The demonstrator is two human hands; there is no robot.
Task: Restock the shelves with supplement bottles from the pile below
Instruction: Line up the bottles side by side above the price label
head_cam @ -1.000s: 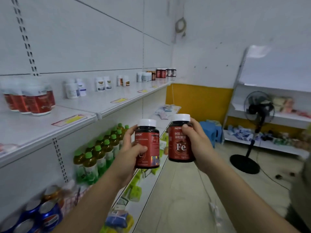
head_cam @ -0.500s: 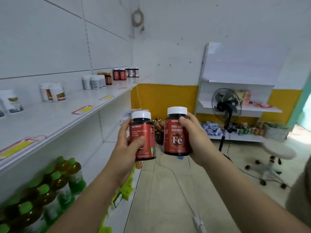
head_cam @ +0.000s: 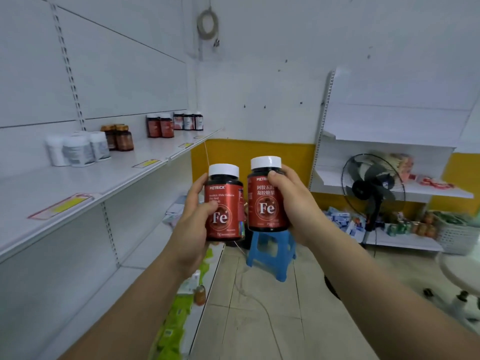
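I have a bottle in each hand, both upright and carried out in front over the aisle, not yet on the shelf. My left hand (head_cam: 193, 224) wraps a dark round supplement bottle with a red label and white cap (head_cam: 224, 203); my right hand (head_cam: 292, 203) wraps its twin, a second red-labelled, white-capped bottle (head_cam: 267, 194), held a little higher. The two bottles sit just beside each other, nearly touching.

The long white metal shelf (head_cam: 109, 178) runs along my left, with a pair of matching red-labelled bottles (head_cam: 160, 126) standing near its far end, beyond a cluster of white tubs (head_cam: 78, 150) and some amber jars (head_cam: 120, 137).

What worries me: with both hands full, I have no free hand to steady a row. If I push one bottle in among the standing pair, I could knock them over like skittles. The smooth plastic could also slip if I loosen my fingers before the base is flat on the shelf. I might also set these at the wrong yellow price tag (head_cam: 185, 145), since the tags are too small to read.

Readable print: "PIETRICK" and a large "Fe" on both labels; the right one carries Chinese characters, partly hidden by my thumb. The left one's smaller English lines are blurred.
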